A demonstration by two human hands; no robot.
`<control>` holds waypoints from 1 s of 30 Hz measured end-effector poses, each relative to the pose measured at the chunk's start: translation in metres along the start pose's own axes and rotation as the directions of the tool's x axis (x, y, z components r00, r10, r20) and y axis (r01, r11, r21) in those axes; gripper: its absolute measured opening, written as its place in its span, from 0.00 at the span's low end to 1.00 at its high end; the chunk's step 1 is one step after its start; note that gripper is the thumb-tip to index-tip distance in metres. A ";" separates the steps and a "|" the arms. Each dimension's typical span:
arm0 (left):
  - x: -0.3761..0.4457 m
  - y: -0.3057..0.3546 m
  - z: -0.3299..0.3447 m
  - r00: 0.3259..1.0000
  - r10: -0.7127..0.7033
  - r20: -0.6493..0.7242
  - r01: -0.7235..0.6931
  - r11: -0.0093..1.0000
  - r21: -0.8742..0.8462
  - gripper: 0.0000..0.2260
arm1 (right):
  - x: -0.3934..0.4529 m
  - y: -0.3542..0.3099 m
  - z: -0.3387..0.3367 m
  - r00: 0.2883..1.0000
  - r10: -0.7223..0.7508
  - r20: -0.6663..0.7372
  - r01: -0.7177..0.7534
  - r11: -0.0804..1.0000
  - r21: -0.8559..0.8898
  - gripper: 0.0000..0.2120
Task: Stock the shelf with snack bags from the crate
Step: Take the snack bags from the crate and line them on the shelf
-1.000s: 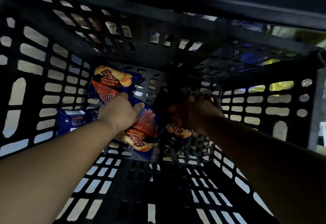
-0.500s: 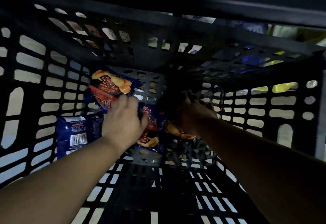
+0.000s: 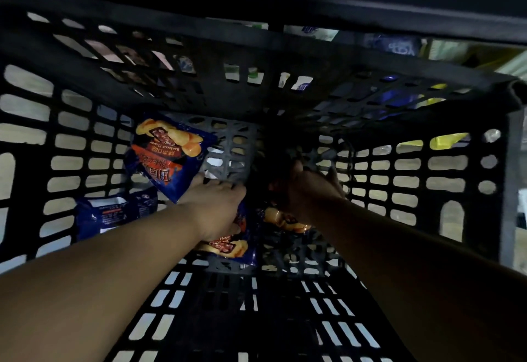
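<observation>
Your left hand [image 3: 215, 207] reaches deep into the crate [image 3: 85, 162], fingers [image 3: 225, 186] spread forward and flat over a blue snack bag [image 3: 228, 245] that shows beneath the palm and wrist; it presses on the bag, and no curl round it can be seen. Your right hand [image 3: 306, 190], just beside the left at 3 o'clock, sits in deep shadow with its fingers bent down into the dark middle of the crate; another bag [image 3: 285, 220] shows orange under its wrist, but you cannot tell whether the hand has hold of it.

At 11 o'clock from the left hand a third bag [image 3: 164, 152] leans tilted against the slotted left wall, its lower corner touching your fingers. At 9 o'clock a fourth bag [image 3: 111, 213], blue with a white label side, lies low against the same wall.

The slotted walls close in on all four sides, so both forearms fill much of the opening, with bare grid floor between the left hand and the far wall. Through the far slots at 1 o'clock, packaged goods [image 3: 399, 46] show dimly. The light is poor throughout.
</observation>
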State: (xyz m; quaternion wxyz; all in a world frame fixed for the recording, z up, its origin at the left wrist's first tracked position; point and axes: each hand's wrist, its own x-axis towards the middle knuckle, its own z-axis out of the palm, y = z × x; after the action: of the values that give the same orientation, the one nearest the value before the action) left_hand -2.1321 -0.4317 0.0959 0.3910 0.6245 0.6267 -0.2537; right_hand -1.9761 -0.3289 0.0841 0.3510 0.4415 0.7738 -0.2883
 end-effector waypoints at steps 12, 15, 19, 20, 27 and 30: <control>-0.057 0.007 -0.057 0.952 -0.225 -0.209 0.215 0.974 -0.065 0.22 | -0.063 0.000 -0.048 0.984 -0.081 -0.159 0.056 0.986 -0.157 0.28; -0.084 0.013 -0.088 0.925 -0.251 -0.287 0.242 0.968 -0.066 0.21 | -0.091 0.000 -0.079 0.969 -0.120 -0.217 0.078 0.978 -0.193 0.29; -0.125 0.025 -0.131 0.863 -0.282 -0.419 0.276 0.958 -0.075 0.21 | -0.132 0.004 -0.126 0.936 -0.184 -0.300 0.103 0.958 -0.267 0.35; -0.136 0.029 -0.143 0.848 -0.288 -0.445 0.281 0.956 -0.085 0.21 | -0.143 0.004 -0.138 0.925 -0.200 -0.322 0.111 0.955 -0.274 0.36; -0.213 0.055 -0.217 0.737 -0.294 -0.608 0.284 0.952 -0.115 0.22 | -0.225 0.009 -0.214 0.830 -0.260 -0.493 0.115 0.945 -0.305 0.38; -0.242 0.066 -0.239 0.683 -0.269 -0.679 0.278 0.955 -0.099 0.22 | -0.255 0.011 -0.236 0.784 -0.268 -0.560 0.105 0.947 -0.305 0.38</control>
State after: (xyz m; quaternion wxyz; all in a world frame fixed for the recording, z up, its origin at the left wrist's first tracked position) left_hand -2.1297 -0.3746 0.4374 0.0854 0.5755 0.8108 -0.0642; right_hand -1.9420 -0.2685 0.4248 0.1144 0.3808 0.9152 -0.0659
